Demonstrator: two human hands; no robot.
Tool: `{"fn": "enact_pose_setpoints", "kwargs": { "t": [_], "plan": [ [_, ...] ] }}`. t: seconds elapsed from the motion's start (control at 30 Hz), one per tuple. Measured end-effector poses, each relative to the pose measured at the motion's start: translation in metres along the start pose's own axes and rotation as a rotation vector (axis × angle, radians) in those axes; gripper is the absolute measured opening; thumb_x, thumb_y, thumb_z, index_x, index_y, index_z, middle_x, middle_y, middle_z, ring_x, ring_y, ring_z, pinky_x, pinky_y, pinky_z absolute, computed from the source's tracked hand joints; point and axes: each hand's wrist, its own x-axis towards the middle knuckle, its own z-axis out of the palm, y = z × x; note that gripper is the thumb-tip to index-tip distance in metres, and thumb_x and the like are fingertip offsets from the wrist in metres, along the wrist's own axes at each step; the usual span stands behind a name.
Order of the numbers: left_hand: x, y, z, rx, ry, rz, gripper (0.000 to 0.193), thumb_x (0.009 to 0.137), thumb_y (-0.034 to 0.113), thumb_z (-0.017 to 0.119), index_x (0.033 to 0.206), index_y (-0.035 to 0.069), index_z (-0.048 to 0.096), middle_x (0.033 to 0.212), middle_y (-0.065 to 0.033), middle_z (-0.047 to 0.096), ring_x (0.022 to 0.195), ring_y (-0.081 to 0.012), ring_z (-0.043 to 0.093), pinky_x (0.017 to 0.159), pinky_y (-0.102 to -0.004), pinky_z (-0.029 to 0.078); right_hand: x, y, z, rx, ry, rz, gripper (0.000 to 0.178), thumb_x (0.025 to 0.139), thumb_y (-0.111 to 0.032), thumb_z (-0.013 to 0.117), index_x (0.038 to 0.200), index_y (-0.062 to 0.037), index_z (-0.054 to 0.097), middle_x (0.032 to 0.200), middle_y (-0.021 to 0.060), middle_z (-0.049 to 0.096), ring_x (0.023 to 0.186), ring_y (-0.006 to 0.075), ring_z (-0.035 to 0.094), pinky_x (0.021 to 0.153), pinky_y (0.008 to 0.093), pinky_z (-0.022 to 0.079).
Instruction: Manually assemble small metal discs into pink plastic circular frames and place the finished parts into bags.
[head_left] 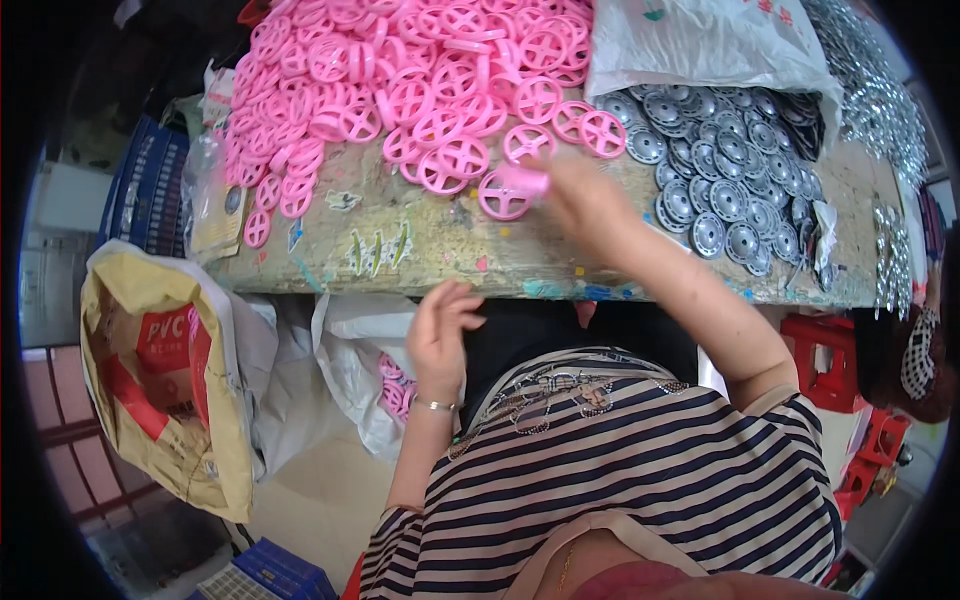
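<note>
Right forearm is angled forward and left over the worn, paint-flecked wooden desk (pixel 540 250). Right hand (pixel 580 200) is blurred; finger spread and grip can't be told. A smeared pink plastic piece (pixel 526 180) is seen at its fingertips, partly covering a pink four-spoked plastic ring (pixel 503 202). Left hand (pixel 440 335) is raised near the desk's front edge, half open, fingers loosely curled, nothing seen held. Pink ring pile (pixel 420 85) is cut off at top; grey round disc pile (pixel 730 180) is partly hidden by a white plastic bag (pixel 705 50).
</note>
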Motion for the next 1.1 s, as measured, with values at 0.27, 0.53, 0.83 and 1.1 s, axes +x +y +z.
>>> {"fn": "enact_pose_setpoints", "kwargs": {
  "t": [0.27, 0.53, 0.83, 1.1],
  "plan": [
    [0.058, 0.003, 0.095, -0.482, -0.231, -0.339, 0.038, 0.101, 0.019, 0.039, 0.135, 0.002, 0.039, 0.123, -0.0115, 0.054, 0.109, -0.0204, 0.058, 0.087, -0.0366, 0.053, -0.047, -0.005, -0.018, 0.012, 0.105, -0.264, 0.036, 0.081, -0.014, 0.066, 0.115, -0.0025, 0.058, 0.105, 0.0159, 0.063, 0.098, 0.0324, 0.060, 0.081, 0.0395, 0.049],
    [0.077, 0.003, 0.097, -0.475, -0.245, -0.364, 0.035, 0.102, 0.023, 0.037, 0.128, 0.000, 0.043, 0.117, -0.0146, 0.058, 0.103, -0.0282, 0.063, 0.083, -0.0395, 0.056, 0.012, 0.162, -0.080, -0.562, 0.370, 0.206, 0.045, 0.079, -0.027, 0.071, 0.113, 0.0004, 0.059, 0.109, 0.0207, 0.057, 0.098, 0.0385, 0.054, 0.086, 0.0442, 0.044],
    [0.079, 0.002, 0.087, -0.590, -0.236, -0.473, 0.036, 0.102, 0.025, 0.037, 0.126, -0.001, 0.042, 0.114, -0.0190, 0.059, 0.095, -0.0326, 0.066, 0.073, -0.0364, 0.059, 0.032, 0.151, -0.077, -0.398, 0.241, 0.239, 0.048, 0.064, -0.016, 0.079, 0.106, -0.0047, 0.057, 0.107, 0.0145, 0.058, 0.099, 0.0382, 0.052, 0.087, 0.0436, 0.042],
    [0.078, 0.004, 0.088, -0.504, -0.283, -0.461, 0.035, 0.101, 0.027, 0.040, 0.126, 0.003, 0.041, 0.105, -0.0145, 0.058, 0.086, -0.0300, 0.068, 0.064, -0.0315, 0.059, 0.025, 0.112, -0.097, -0.380, 0.394, -0.077, 0.028, 0.070, -0.012, 0.076, 0.093, -0.0060, 0.061, 0.089, 0.0095, 0.061, 0.082, 0.0268, 0.055, 0.074, 0.0352, 0.045]
  ]
}}
